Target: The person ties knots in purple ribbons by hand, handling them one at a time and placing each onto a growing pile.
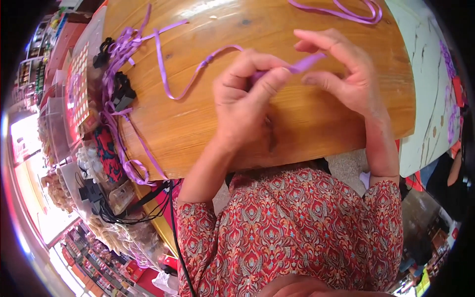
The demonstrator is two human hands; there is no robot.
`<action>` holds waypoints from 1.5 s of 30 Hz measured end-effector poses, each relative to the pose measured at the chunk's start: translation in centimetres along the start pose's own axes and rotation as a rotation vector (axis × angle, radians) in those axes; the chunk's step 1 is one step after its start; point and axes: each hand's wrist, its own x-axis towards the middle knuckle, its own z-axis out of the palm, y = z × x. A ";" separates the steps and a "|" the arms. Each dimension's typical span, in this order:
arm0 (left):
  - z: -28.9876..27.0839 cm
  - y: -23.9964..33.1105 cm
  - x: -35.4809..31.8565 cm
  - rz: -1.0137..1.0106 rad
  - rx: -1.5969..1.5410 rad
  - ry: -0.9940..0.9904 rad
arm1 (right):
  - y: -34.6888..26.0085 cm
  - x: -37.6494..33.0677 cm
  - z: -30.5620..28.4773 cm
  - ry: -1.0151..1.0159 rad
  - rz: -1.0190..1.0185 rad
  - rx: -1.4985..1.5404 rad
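Over the wooden table, my left hand (245,91) pinches a purple ribbon (308,63) between thumb and forefinger. A short end of it sticks out to the right, slightly blurred. From behind my left fingers the ribbon trails over the wood to the left, with a small knot (204,64) along it. My right hand (349,72) hovers just right of that end, its thumb and fingers apart and nothing visible between them. The part of the ribbon inside my left fist is hidden.
A tangle of purple ribbons (123,47) lies along the wooden table's (297,133) left side, beside black clips (122,91). Another ribbon loop (363,20) curves at the far right. A white marbled table (428,99) adjoins on the right. Black cables (170,198) hang at the near left edge.
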 end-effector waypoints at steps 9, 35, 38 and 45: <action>3.7 4.7 -1.0 0.192 -0.088 -0.335 | -2.7 -0.2 3.1 -0.179 0.099 0.594; -8.8 3.6 0.9 0.721 0.926 0.835 | 0.8 -0.3 0.1 -0.030 0.378 0.358; -3.7 1.8 1.1 0.586 0.724 0.277 | -0.1 -0.2 0.3 -0.048 0.273 0.313; 1.5 -1.0 1.2 0.085 0.306 -0.026 | -0.4 -0.9 0.3 0.099 0.184 0.253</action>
